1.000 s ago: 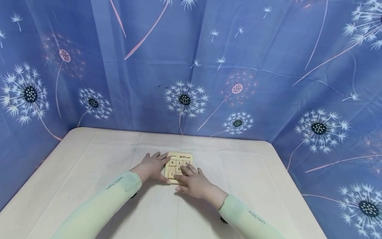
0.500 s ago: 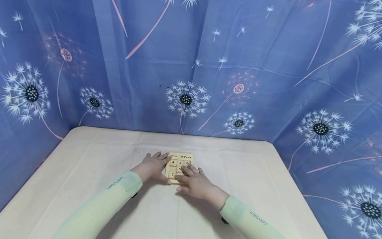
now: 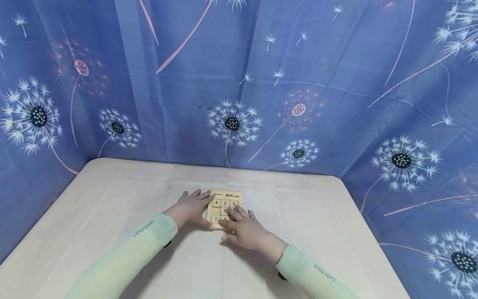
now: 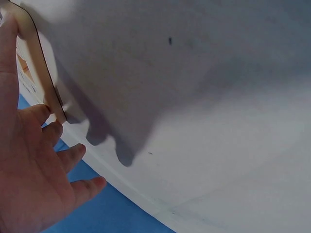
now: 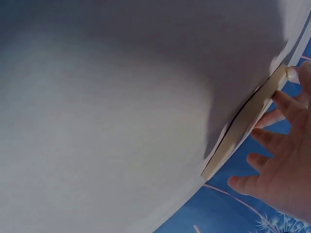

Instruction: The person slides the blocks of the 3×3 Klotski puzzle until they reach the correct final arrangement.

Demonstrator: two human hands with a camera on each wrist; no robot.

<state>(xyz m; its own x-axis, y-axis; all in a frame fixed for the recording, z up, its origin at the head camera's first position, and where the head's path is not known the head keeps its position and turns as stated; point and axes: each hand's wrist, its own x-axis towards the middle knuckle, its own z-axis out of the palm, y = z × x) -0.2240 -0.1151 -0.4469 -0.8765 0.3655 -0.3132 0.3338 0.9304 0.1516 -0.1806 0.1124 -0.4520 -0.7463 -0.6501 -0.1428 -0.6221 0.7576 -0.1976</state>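
A pale yellow number slide puzzle (image 3: 223, 193) lies flat on the table in the head view. Its tiles 4, 1 and 2 fill the far row, and a gap sits left of tile 5 (image 3: 224, 211). Tile 7 (image 3: 215, 219) is in the near row. My left hand (image 3: 193, 209) rests along the puzzle's left side, index finger at the far corner and thumb at the near one, other fingers spread. My right hand (image 3: 244, 229) lies over the right side, its fingertips on the tiles, hiding several of them. Both wrist views show the puzzle's edge (image 4: 43, 73) beside relaxed fingers.
The table (image 3: 142, 187) has a pale cloth cover and rounded far corners. Behind and beside it hangs a blue curtain (image 3: 179, 120) with dandelion prints. Light green sleeves (image 3: 123, 253) cover both forearms.
The near-row tile beside 7 shows a little more between the right fingers. Both hands stay almost in place, and the head view has shifted slightly.
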